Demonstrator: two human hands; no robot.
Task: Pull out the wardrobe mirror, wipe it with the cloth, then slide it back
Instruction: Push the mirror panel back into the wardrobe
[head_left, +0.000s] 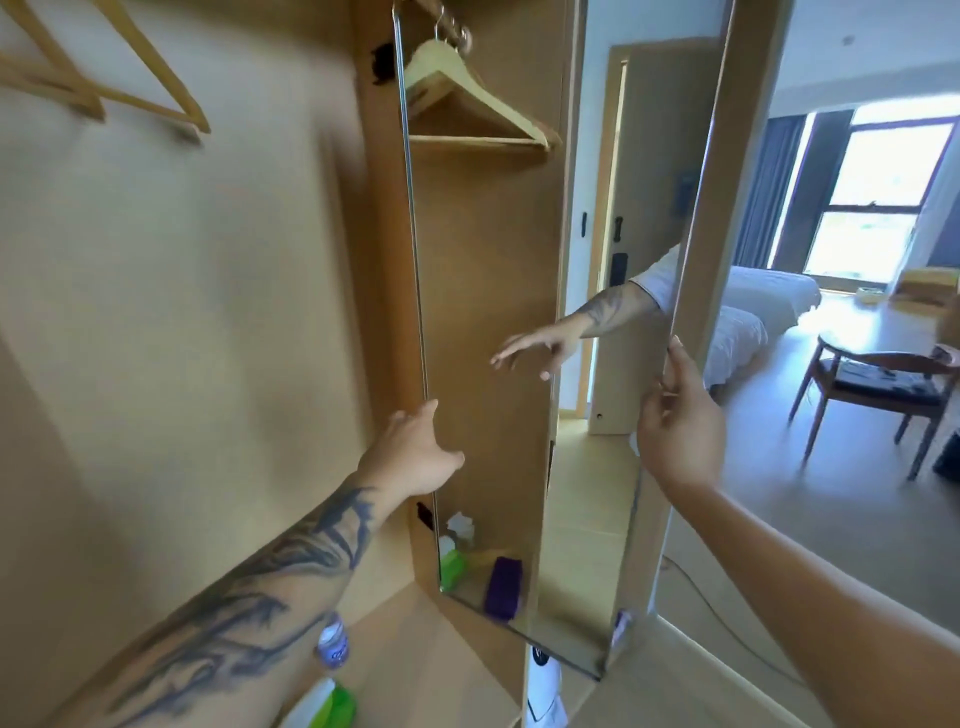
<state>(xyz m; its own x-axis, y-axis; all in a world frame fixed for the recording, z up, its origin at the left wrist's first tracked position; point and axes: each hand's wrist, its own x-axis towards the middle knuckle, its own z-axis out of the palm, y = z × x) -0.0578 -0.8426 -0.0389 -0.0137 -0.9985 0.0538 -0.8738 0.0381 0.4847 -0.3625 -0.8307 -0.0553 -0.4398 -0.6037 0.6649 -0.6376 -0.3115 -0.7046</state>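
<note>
The tall narrow wardrobe mirror (488, 322) stands pulled out from the wooden wardrobe, angled toward me. My right hand (678, 415) grips its outer right edge at mid height, thumb on the front. My left hand (415, 452) reaches toward the mirror's left edge with fingers spread and nothing in it, just short of the glass. A purple cloth shows only as a reflection (503, 579) low in the mirror; the cloth itself is hidden.
Wooden hangers (104, 88) hang inside the wardrobe at upper left. A green and white spray bottle (332, 704) and a small clear bottle (332, 642) stand on the wardrobe floor under my left arm. A bed (753, 312) and a chair (878, 384) are in the room to the right.
</note>
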